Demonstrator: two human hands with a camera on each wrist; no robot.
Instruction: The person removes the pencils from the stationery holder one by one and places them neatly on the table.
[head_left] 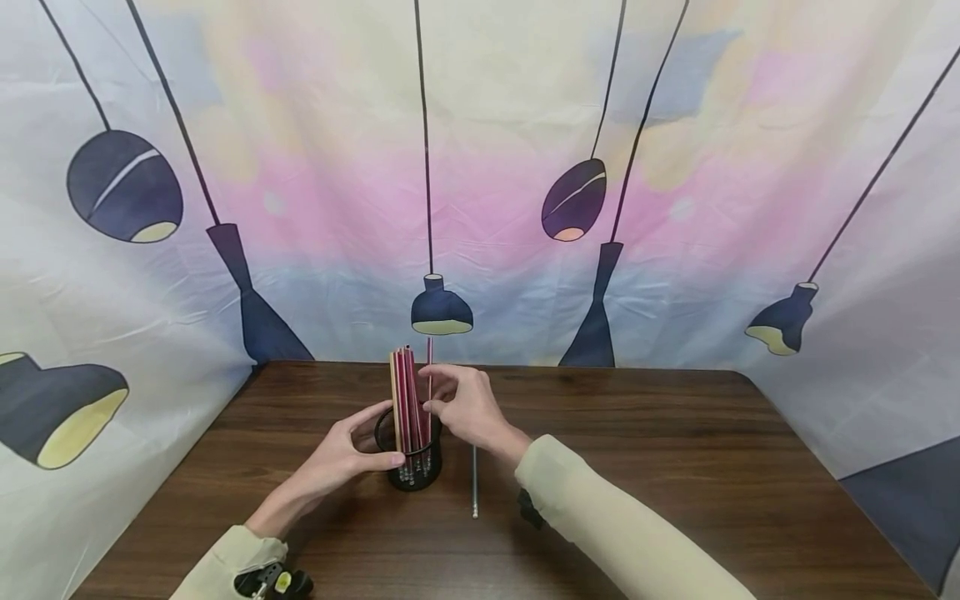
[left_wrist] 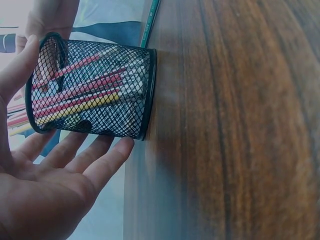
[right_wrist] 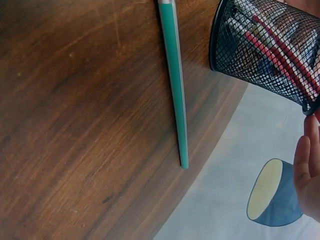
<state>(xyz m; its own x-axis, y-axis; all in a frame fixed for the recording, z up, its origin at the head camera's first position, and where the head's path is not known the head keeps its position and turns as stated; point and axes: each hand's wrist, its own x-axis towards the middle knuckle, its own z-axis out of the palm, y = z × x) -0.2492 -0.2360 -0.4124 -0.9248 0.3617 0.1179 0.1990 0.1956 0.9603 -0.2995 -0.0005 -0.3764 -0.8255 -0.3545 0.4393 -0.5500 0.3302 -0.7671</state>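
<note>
A black mesh pencil cup (head_left: 415, 477) stands upright on the table, with several red pencils and a yellowish one (head_left: 395, 387) leaning in it. My left hand (head_left: 339, 457) holds the cup from the left; in the left wrist view its thumb is at the rim and its fingers (left_wrist: 107, 162) lie along the mesh (left_wrist: 95, 85). Above the cup's right side, my right hand (head_left: 468, 410) pinches a red pencil (head_left: 430, 352) that stands upright, its lower end inside the cup. Only part of the right hand (right_wrist: 309, 172) shows in its wrist view.
A green pencil (right_wrist: 175, 85) lies on the wooden table (head_left: 637, 467), to the right of the cup and beneath the right wrist. A fabric backdrop (head_left: 510, 208) printed with hanging lamps rises behind the table's far edge.
</note>
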